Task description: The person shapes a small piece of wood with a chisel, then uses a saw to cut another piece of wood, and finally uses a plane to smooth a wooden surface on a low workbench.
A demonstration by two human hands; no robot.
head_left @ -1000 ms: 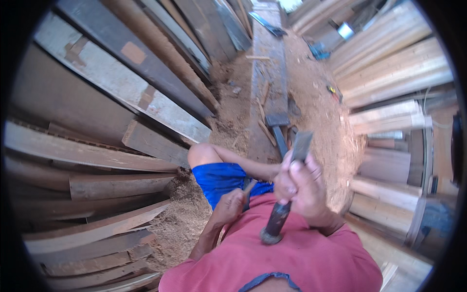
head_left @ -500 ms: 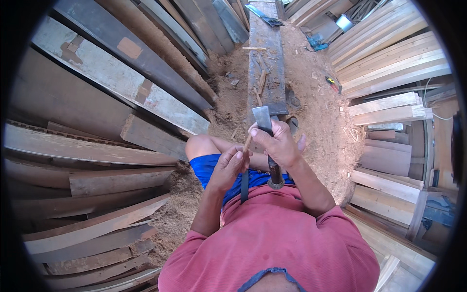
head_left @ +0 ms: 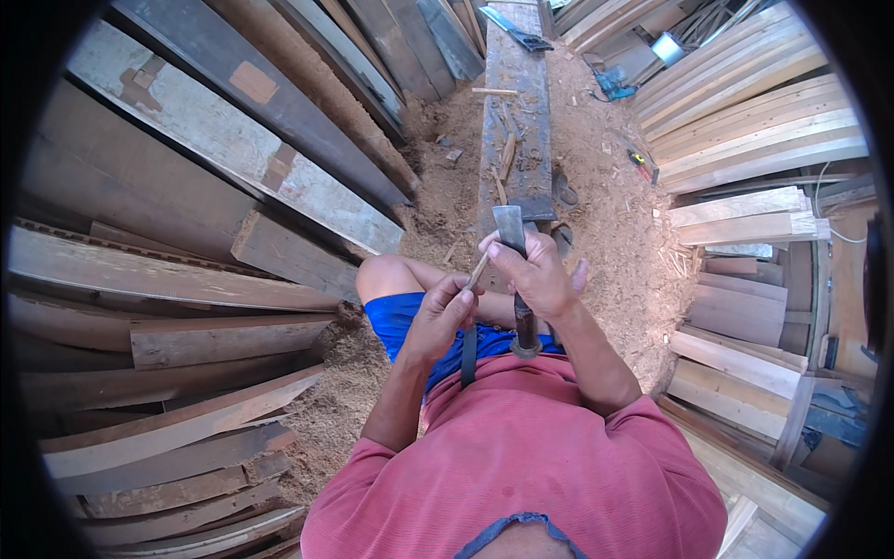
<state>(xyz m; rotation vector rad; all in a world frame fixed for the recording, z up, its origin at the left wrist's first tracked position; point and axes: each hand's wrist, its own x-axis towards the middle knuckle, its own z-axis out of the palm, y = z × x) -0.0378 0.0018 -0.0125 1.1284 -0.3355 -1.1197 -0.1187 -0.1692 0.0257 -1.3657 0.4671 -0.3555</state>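
In front of my lap, my right hand (head_left: pixel 548 284) is closed around a wide chisel (head_left: pixel 508 224). Its flat metal blade points away from me, and its dark handle (head_left: pixel 526 328), with a ring at the butt, hangs back toward my shirt. A small thin strip of wood (head_left: pixel 479 270) is pinched in my left hand (head_left: pixel 441 319). The strip's far end reaches the thumb and fingertips of my right hand, beside the blade. My fingers partly cover both the strip and the chisel.
Ahead lies a long plank bench (head_left: pixel 517 172) with wood slivers and a handsaw (head_left: pixel 517 30) on it. Sawdust covers the floor (head_left: pixel 605 214). Leaning boards (head_left: pixel 186 168) crowd the left; stacked timber (head_left: pixel 745 121) lines the right. A teal power tool (head_left: pixel 615 84) lies far right.
The chisel blade has shifted slightly right. The wood strip now tilts more to the right between my hands. Both hands keep their holds.
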